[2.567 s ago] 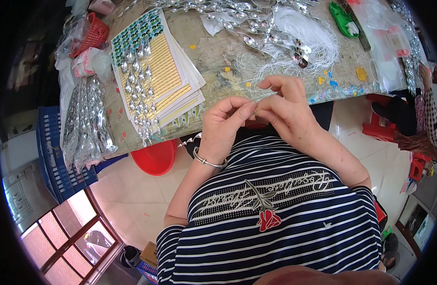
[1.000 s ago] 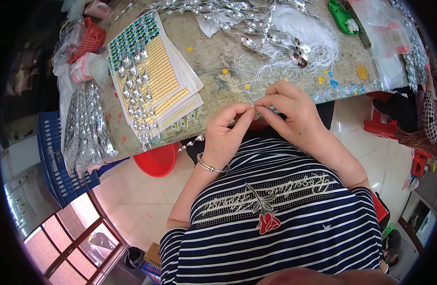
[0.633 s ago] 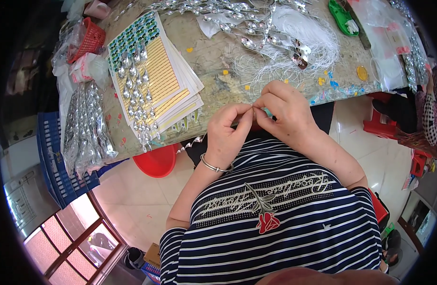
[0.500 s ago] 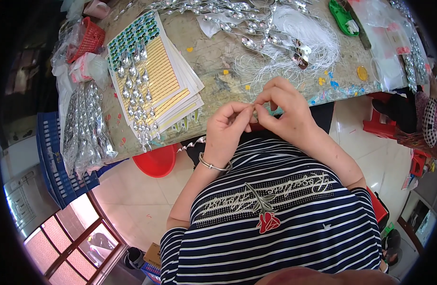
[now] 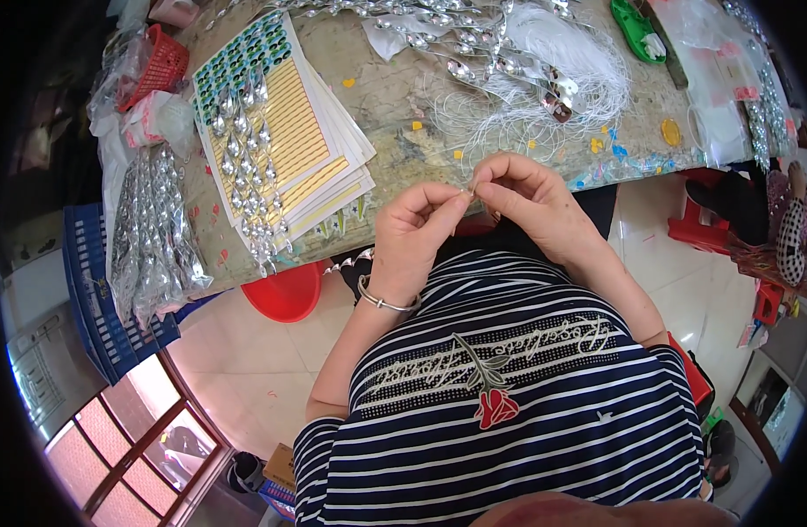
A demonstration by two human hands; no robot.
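My left hand (image 5: 418, 230) and my right hand (image 5: 535, 200) meet in front of my body at the near edge of the table. Thumb and index finger are pinched together on both, the tips almost touching. Whatever sits between the tips is too small to name. Beyond them lies a tangle of white string (image 5: 566, 61) with twisted silver spiral strips (image 5: 474, 75) across it. To the left, a stack of sticker sheets (image 5: 285, 132) carries more silver spirals (image 5: 244, 167) on top. Another spiral strip (image 5: 355, 258) hangs by my left wrist, below the table edge.
Bagged silver spirals (image 5: 158, 237) hang over the table's left corner, near a red basket (image 5: 162, 66). A green tray (image 5: 636, 31) and a yellow disc (image 5: 670, 132) lie at the right. Below are a red basin (image 5: 285, 294) and a red stool (image 5: 698, 224). Another person's arm (image 5: 794, 220) shows far right.
My right hand has turned and lowered slightly, its fingers curling in more. My left hand has shifted a little leftward. Both keep their pinch, and the things on the table stay in place.
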